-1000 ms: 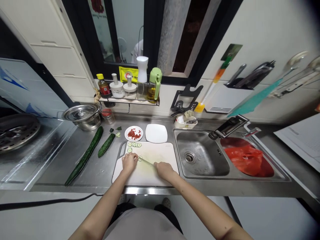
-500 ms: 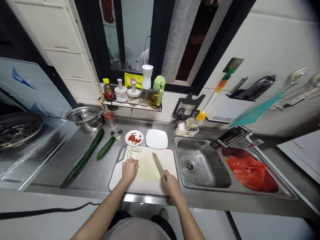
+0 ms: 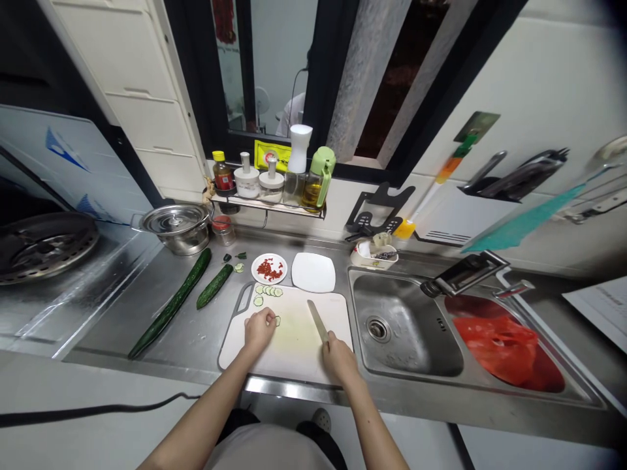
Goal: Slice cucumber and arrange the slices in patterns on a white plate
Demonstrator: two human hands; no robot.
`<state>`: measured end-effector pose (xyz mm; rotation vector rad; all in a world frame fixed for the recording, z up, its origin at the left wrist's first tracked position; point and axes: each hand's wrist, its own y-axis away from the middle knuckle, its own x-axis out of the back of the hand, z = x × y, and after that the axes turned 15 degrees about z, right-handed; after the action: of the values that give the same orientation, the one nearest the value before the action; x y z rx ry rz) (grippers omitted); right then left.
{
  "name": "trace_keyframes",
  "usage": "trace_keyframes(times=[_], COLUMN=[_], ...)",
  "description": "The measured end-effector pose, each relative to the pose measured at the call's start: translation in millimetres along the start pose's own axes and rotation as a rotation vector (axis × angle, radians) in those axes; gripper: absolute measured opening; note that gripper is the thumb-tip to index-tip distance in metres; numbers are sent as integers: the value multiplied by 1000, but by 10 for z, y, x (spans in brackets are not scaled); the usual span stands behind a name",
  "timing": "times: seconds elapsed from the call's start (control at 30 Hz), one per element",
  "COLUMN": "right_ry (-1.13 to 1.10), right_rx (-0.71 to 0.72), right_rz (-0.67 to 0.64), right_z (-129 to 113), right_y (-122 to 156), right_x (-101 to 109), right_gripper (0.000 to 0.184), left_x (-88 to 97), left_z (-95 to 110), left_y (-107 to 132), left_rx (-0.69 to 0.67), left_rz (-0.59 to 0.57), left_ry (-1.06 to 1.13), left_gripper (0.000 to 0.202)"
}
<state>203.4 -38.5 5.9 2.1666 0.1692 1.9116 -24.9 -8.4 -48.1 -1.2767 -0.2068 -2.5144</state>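
Left hand [image 3: 260, 326]: bunched up at the fingertips, right against a thin cucumber slice [image 3: 278, 320] over the board; honestly can't tell if pinching it or just touching
Right hand [image 3: 339, 360]: wrapped snugly round the handle of a knife [image 3: 318, 322], hiding most of that handle
Blade: angled away toward the square plate [image 3: 314, 271]; hard to say if touching the board
Cutting board [image 3: 294, 362]: partly covered by both hands, with a faint mark near the top right corner, too tiny to read
Row of slices [image 3: 269, 291]: overlapping at the board's top left, plus a single one just below
Small round plate [image 3: 255, 267]: holding chopped red bits, no clue which kind
Sauce bottle [image 3: 222, 176]: yellow-capped, wearing a red label, not legible
Yellow packet [image 3: 263, 149]: half hidden behind the jars [image 3: 247, 183], printing unreadable
Paper on the right [image 3: 600, 313]: cut off by the edge, text all blur
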Motion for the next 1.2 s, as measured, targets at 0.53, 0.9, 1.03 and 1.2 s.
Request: trace_keyframes(times=[0.53, 0.9, 1.03, 1.2], right_ry=[-15, -13, -5, -31], right_rx=[-16, -23, -34, -48], right_rz=[-34, -40, -47, -43], right_z=[-50, -51, -56, -54], right_y=[-15, -23, -28, -39], right_x=[57, 60, 51, 23], right_gripper=[34, 31, 31, 31], left_x=[136, 111, 109, 88], left_z=[-281, -315, -315, -257], left_y=[-352, -361, -355, -355], left_rx=[194, 167, 174, 170], left_rz=[215, 180, 191, 290], left_ry=[0, -106, -121, -24], left_gripper=[18, 21, 21, 27])
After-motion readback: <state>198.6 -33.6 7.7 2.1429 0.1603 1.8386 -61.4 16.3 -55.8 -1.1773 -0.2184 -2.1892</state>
